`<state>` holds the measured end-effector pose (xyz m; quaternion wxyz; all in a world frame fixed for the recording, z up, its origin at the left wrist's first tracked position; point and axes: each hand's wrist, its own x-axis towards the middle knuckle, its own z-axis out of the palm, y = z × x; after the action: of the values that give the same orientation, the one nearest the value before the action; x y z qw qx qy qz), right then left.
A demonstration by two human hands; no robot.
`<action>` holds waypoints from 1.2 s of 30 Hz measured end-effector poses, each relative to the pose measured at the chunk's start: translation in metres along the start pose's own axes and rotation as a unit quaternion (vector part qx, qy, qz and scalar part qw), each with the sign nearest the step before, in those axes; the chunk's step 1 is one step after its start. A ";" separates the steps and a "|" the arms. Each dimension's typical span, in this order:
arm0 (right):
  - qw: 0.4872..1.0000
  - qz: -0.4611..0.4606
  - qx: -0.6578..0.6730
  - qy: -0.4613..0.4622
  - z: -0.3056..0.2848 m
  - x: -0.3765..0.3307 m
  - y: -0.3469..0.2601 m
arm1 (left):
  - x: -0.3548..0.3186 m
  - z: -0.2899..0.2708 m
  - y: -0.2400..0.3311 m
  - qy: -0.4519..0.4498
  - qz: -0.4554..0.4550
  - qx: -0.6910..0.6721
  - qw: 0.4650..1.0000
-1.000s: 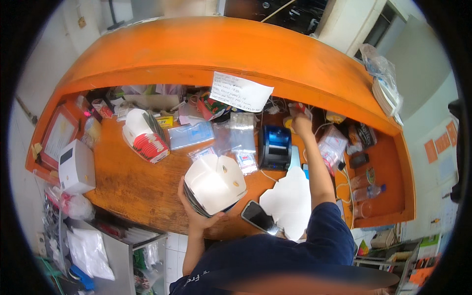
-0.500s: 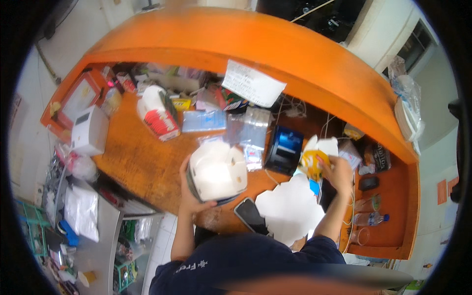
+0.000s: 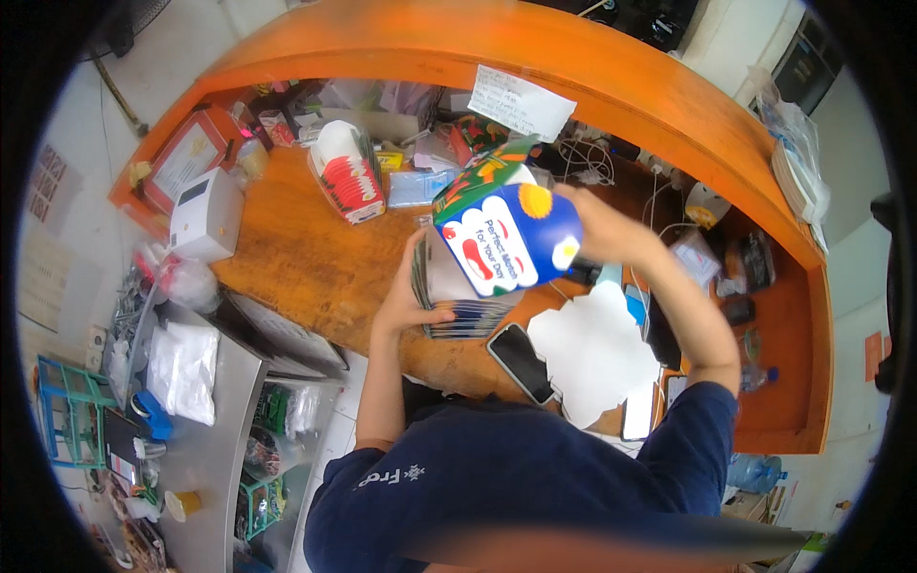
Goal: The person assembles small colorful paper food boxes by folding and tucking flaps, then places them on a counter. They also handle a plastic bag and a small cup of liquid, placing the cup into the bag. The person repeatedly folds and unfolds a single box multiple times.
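My left hand (image 3: 406,301) is wrapped round the near left side of a stack of nested paper food boxes (image 3: 468,323), its thumb along the front. Tilted over that stack is a single paper food box (image 3: 535,234), printed blue, white and green with a yellow shape. My right hand (image 3: 607,224) grips it from its right side, the fingertips partly hidden behind the box. The single box covers much of the stack's open top. Whether the two touch, I cannot tell.
White flat cardboard sheets (image 3: 592,349) and a dark-screened phone (image 3: 522,363) lie near me on the wooden desk (image 3: 277,267). A red and white stack of boxes (image 3: 349,181) stands farther back. A white printer-like device (image 3: 205,218) sits at left; cables (image 3: 587,162) trail at back right.
My right hand has moved up and left from beside the white sheets, bringing a colourful box over the stack. The stack in my left hand has tipped, showing its layered edges. The view has shifted.
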<state>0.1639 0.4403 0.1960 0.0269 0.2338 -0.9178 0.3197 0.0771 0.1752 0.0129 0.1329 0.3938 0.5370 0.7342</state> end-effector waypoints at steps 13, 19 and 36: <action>0.953 0.000 0.020 -0.301 0.044 0.067 -0.027 | -0.007 0.011 0.014 -0.013 -0.002 -0.005 1.000; 0.934 -0.134 -0.050 -0.327 0.059 0.050 0.005 | -0.011 0.011 0.013 -0.002 0.018 0.050 0.999; 0.993 -0.102 0.054 0.013 0.019 -0.011 -0.006 | 0.011 0.022 0.037 -0.014 0.036 0.037 0.999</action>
<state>0.1777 0.4295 0.1825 0.0591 0.3234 -0.8700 0.3675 0.0944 0.1823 0.0529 0.0996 0.4278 0.5474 0.7123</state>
